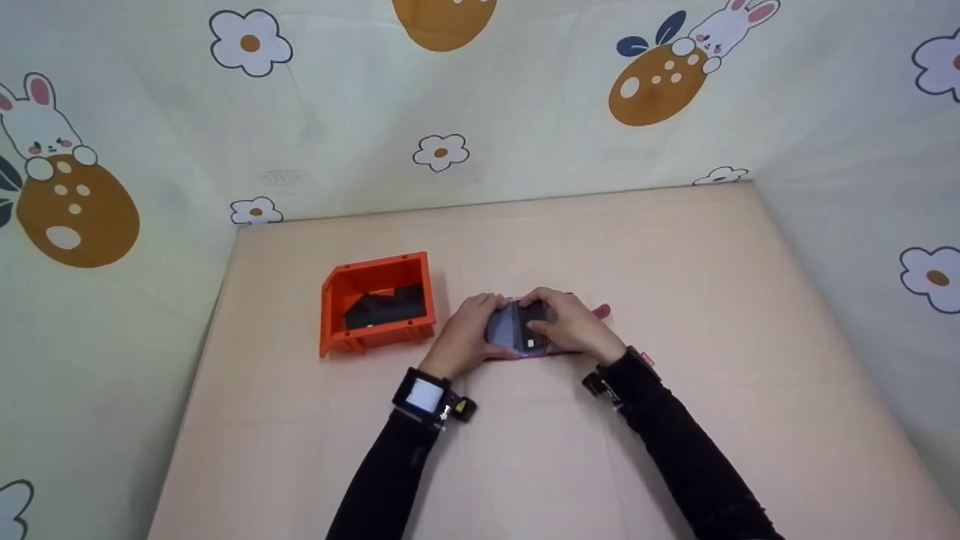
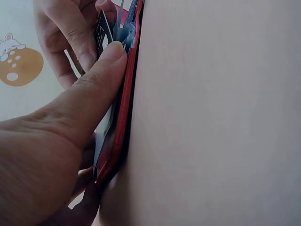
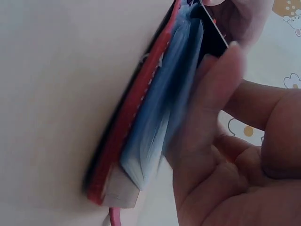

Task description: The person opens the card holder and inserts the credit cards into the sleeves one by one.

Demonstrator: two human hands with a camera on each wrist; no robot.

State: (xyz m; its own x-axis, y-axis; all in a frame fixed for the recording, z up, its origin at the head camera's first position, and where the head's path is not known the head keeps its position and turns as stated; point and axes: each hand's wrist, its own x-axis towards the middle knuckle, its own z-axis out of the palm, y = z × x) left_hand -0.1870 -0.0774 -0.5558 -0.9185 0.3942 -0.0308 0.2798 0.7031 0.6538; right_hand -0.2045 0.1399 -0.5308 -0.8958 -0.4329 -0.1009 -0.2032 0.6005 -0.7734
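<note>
A card holder [image 1: 503, 331] with a red edge and clear plastic sleeves [image 3: 162, 101] lies open on the table. My left hand [image 1: 466, 334] grips its left side, the thumb [image 2: 101, 75] pressing along the near edge. A black card [image 1: 533, 319] with a small white mark stands at the middle fold, tilted up from the sleeves. My right hand [image 1: 574, 322] pinches this card between thumb and fingers. In the right wrist view the right thumb [image 3: 221, 82] lies beside the fanned sleeves. Part of the holder's right side is hidden beneath the right hand.
An orange bin [image 1: 379, 339] stands left of the hands, with dark flat items [image 1: 394, 304] inside. The holder's pinkish-red strap [image 1: 602, 310] sticks out at the right. Patterned cloth walls [image 1: 337, 112] enclose the beige table [image 1: 525, 465] at the back and sides.
</note>
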